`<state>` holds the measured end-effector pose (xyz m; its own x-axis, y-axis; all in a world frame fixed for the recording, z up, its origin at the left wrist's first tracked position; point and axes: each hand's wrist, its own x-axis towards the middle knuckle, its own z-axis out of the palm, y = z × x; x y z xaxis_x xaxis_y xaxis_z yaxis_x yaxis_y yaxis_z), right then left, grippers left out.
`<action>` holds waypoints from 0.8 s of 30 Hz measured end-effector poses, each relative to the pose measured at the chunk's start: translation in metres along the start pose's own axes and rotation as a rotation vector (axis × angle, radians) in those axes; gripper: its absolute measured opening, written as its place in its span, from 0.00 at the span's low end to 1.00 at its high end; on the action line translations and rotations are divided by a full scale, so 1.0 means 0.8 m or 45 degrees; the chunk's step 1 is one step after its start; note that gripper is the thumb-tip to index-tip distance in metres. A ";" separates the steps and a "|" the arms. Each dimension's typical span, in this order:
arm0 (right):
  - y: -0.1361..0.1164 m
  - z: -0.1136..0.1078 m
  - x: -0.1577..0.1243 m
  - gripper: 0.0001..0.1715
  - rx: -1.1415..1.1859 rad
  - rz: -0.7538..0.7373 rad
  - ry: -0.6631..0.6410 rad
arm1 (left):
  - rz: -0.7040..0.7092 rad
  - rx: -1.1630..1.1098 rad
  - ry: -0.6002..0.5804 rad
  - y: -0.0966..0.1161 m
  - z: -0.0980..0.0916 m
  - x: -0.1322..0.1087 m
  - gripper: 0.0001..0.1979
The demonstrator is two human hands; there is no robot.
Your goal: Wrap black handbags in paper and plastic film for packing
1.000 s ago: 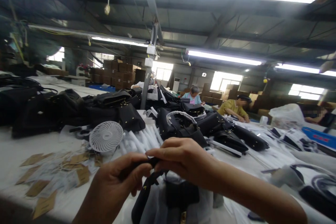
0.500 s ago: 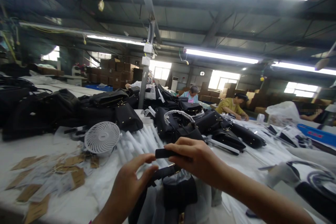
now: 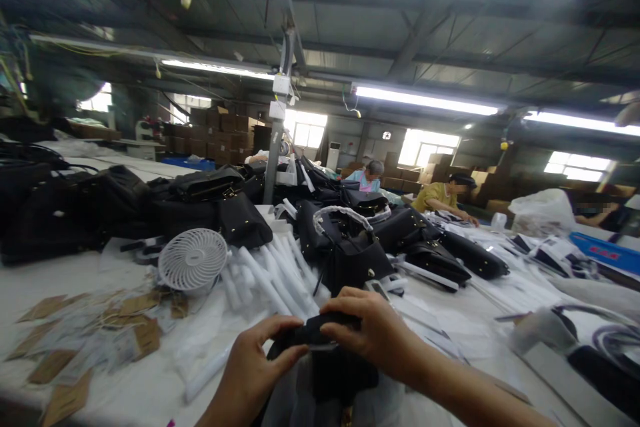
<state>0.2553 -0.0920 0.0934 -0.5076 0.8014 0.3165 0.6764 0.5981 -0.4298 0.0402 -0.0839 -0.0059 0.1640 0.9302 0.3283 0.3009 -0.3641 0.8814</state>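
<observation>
At the front of the table stands a black handbag (image 3: 345, 373), partly covered by clear plastic film, and both hands are at its top. My left hand (image 3: 255, 363) pinches a black strap (image 3: 314, 328) from the left, thumb below and fingers above. From the right, my right hand (image 3: 373, 327) closes its fingers and thumb on the same strap. The hands are a short way apart, with the strap running between them. Just beyond them sits another black handbag (image 3: 355, 263), its handle (image 3: 343, 212) wrapped in clear film.
Black bags (image 3: 120, 207) are heaped across the back and left. White rolled tubes (image 3: 270, 273) lie ahead. A white fan (image 3: 193, 259) and brown tags (image 3: 55, 367) are at left. Co-workers (image 3: 440, 197) sit across the table; a blue crate (image 3: 605, 253) is at right.
My right hand has lowered its strap end onto the bag's top, where it now meets the left hand's part. Both hands sit slightly lower, and the view has shifted a little.
</observation>
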 end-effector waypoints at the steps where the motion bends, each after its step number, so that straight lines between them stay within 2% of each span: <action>1: 0.001 0.004 -0.001 0.11 0.016 0.002 -0.002 | -0.023 -0.079 0.001 -0.002 0.001 -0.001 0.11; 6: 0.004 0.020 -0.005 0.12 0.045 -0.013 -0.008 | -0.061 -0.302 0.003 -0.013 0.004 -0.004 0.13; 16: 0.005 0.024 0.007 0.06 -0.124 -0.211 -0.027 | -0.096 -0.330 0.005 -0.012 0.006 -0.005 0.12; 19: 0.003 0.019 0.012 0.05 -0.057 -0.225 -0.087 | -0.117 -0.336 0.005 -0.015 0.007 -0.006 0.12; 24: 0.001 0.012 0.020 0.08 0.155 -0.133 -0.210 | -0.117 -0.363 0.026 -0.025 0.008 -0.010 0.15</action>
<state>0.2426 -0.0783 0.0901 -0.6583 0.7179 0.2264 0.5517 0.6647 -0.5038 0.0393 -0.0843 -0.0280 0.1283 0.9606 0.2467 0.0372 -0.2532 0.9667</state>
